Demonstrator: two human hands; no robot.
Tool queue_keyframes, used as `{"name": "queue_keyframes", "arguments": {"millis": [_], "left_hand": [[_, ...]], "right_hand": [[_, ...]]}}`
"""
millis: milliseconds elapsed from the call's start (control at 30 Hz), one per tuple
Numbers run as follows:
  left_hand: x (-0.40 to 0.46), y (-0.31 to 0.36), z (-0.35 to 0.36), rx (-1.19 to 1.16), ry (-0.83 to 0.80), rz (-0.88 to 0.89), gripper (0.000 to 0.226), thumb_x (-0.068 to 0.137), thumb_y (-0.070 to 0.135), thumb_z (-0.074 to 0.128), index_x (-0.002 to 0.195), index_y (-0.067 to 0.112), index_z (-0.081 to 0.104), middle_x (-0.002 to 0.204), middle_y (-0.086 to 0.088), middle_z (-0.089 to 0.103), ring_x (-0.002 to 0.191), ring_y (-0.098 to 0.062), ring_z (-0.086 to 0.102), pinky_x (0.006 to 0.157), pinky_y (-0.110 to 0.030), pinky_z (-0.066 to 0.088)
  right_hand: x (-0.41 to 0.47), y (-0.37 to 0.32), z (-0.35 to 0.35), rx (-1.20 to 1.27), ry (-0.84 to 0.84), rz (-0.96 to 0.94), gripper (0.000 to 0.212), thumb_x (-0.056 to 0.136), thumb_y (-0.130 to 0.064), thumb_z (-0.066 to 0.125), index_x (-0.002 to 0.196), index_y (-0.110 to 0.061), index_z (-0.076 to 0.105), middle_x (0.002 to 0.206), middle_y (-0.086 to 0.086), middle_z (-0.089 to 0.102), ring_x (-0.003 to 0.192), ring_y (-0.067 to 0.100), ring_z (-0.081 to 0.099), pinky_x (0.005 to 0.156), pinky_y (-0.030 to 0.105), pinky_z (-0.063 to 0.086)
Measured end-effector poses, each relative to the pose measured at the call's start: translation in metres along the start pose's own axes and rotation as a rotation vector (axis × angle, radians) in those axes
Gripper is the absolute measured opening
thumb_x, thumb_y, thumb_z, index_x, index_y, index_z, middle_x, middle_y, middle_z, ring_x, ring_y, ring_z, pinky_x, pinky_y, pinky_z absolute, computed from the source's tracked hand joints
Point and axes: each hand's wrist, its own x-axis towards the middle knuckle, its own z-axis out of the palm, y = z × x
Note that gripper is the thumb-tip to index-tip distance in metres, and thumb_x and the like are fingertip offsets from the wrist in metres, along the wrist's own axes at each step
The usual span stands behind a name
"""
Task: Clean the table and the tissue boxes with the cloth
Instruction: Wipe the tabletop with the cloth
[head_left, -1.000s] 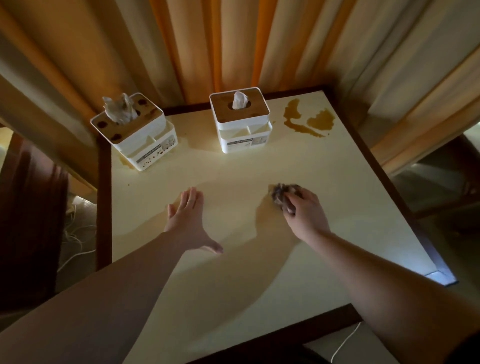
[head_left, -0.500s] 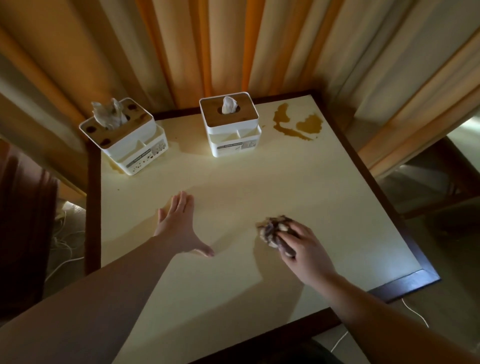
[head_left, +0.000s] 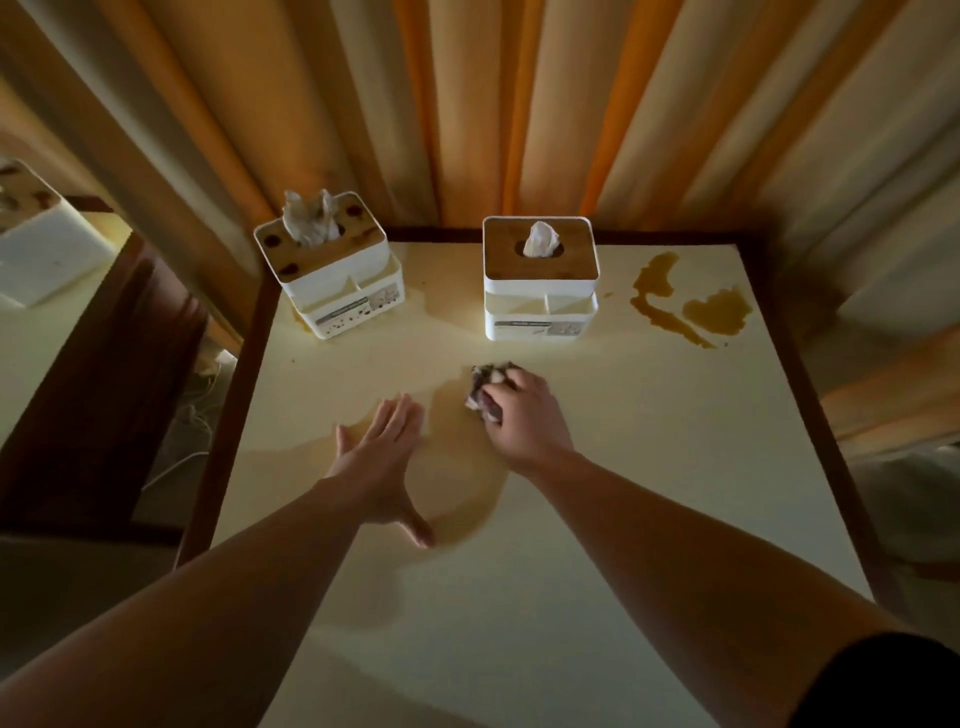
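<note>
Two tissue boxes (head_left: 540, 278) stood beyond both hands. Right hand (head_left: 524, 415) gripped the crumpled cloth (head_left: 483, 387) against the table (head_left: 623, 519); left hand (head_left: 382, 467) lay flat, fingers straight, just beside it.

Both bare forearms are reaching forward from the lower corners, converging toward the middle. The left hand (head_left: 382, 467) is lying flat, palm down, fingers straight and held together pointing ahead, the thumb splaying out toward the right. The right hand (head_left: 522, 415) is sitting a little farther forward, knuckles up, its fingers curling over a crumpled cloth (head_left: 484, 387) in a tight grip and pressing downward. The two hands are staying apart, near each other. A dark sleeve edge is showing at the right upper arm.
</note>
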Motion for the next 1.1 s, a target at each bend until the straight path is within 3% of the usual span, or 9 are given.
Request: {"name": "queue_keyframes", "arguments": {"millis": [67, 200, 333, 467, 567, 733, 867, 1000, 1100], "left_hand": [[0.0, 0.0, 0.0, -0.005, 0.006, -0.006, 0.186, 0.019, 0.104, 0.064, 0.16, 0.018, -0.023, 0.164, 0.002, -0.035, 0.151, -0.023, -0.03, 0.117, -0.077, 0.006], [0.001, -0.001, 0.002, -0.027, -0.017, -0.024, 0.187, 0.018, 0.104, 0.063, 0.159, 0.018, -0.025, 0.164, 0.003, -0.037, 0.152, -0.022, -0.032, 0.117, -0.077, 0.003], [0.0, -0.003, 0.002, -0.089, -0.017, -0.013, 0.184, 0.024, 0.102, 0.067, 0.159, 0.02, -0.027, 0.164, 0.005, -0.038, 0.15, -0.02, -0.037, 0.118, -0.074, -0.007], [-0.001, -0.003, 0.004, -0.091, 0.013, -0.004, 0.179, 0.028, 0.102, 0.066, 0.158, 0.023, -0.029, 0.163, 0.005, -0.038, 0.149, -0.021, -0.039, 0.118, -0.071, -0.014], [-0.001, -0.007, 0.007, -0.084, 0.024, 0.003, 0.179, 0.029, 0.101, 0.068, 0.156, 0.024, -0.032, 0.163, 0.006, -0.039, 0.148, -0.021, -0.039, 0.118, -0.071, -0.015], [-0.002, -0.003, 0.005, -0.056, 0.028, -0.013, 0.181, 0.027, 0.102, 0.067, 0.156, 0.022, -0.032, 0.162, 0.005, -0.04, 0.149, -0.021, -0.037, 0.119, -0.071, -0.01], [-0.002, 0.008, -0.002, -0.099, 0.03, -0.046, 0.181, 0.029, 0.097, 0.073, 0.161, 0.016, -0.021, 0.165, 0.004, -0.034, 0.152, -0.022, -0.03, 0.12, -0.07, -0.005], [0.009, 0.04, -0.009, -0.276, 0.168, -0.117, 0.148, 0.05, 0.088, 0.076, 0.164, 0.02, 0.009, 0.173, 0.002, -0.007, 0.157, -0.016, -0.017, 0.124, -0.064, -0.005], [0.025, 0.082, -0.014, -0.239, 0.179, -0.042, 0.132, 0.063, 0.083, 0.073, 0.164, 0.022, 0.014, 0.173, 0.0, -0.004, 0.158, -0.016, -0.014, 0.124, -0.059, -0.006]], "right_hand": [[-0.018, -0.01, 0.001, 0.036, -0.006, -0.086, 0.016, 0.093, -0.028, 0.062, 0.098, -0.02, 0.076, 0.115, 0.007, 0.065, 0.116, 0.034, 0.055, 0.091, 0.04, 0.053], [-0.063, 0.012, -0.014, 0.01, -0.138, -0.255, 0.032, 0.075, -0.021, 0.07, 0.106, -0.023, 0.077, 0.122, 0.003, 0.065, 0.116, 0.032, 0.058, 0.095, 0.039, 0.054], [-0.063, 0.048, -0.03, -0.067, -0.072, -0.065, 0.023, 0.082, -0.02, 0.07, 0.105, -0.024, 0.075, 0.121, 0.005, 0.065, 0.112, 0.032, 0.057, 0.091, 0.039, 0.054], [0.0, 0.04, -0.023, -0.078, -0.002, 0.052, 0.018, 0.085, -0.014, 0.071, 0.103, -0.018, 0.073, 0.124, 0.005, 0.064, 0.115, 0.034, 0.055, 0.095, 0.04, 0.052], [0.036, 0.008, -0.008, -0.08, -0.058, 0.021, 0.016, 0.089, -0.019, 0.069, 0.104, -0.021, 0.071, 0.126, -0.001, 0.061, 0.119, 0.028, 0.05, 0.096, 0.037, 0.046], [0.014, -0.019, 0.004, -0.015, -0.131, -0.194, 0.017, 0.089, -0.02, 0.066, 0.102, -0.018, 0.077, 0.121, 0.004, 0.064, 0.118, 0.033, 0.055, 0.091, 0.043, 0.054], [-0.04, 0.002, -0.011, -0.033, -0.117, -0.16, 0.027, 0.088, -0.035, 0.055, 0.099, -0.025, 0.078, 0.117, -0.003, 0.065, 0.116, 0.028, 0.056, 0.089, 0.039, 0.054], [-0.086, 0.056, -0.042, -0.132, -0.042, -0.008, 0.034, 0.072, -0.034, 0.053, 0.095, -0.026, 0.076, 0.111, 0.0, 0.066, 0.105, 0.029, 0.059, 0.082, 0.039, 0.057], [-0.099, 0.097, -0.069, -0.182, 0.013, 0.158, 0.031, 0.073, -0.027, 0.064, 0.1, -0.022, 0.077, 0.112, 0.003, 0.068, 0.103, 0.031, 0.06, 0.081, 0.039, 0.057]]}}
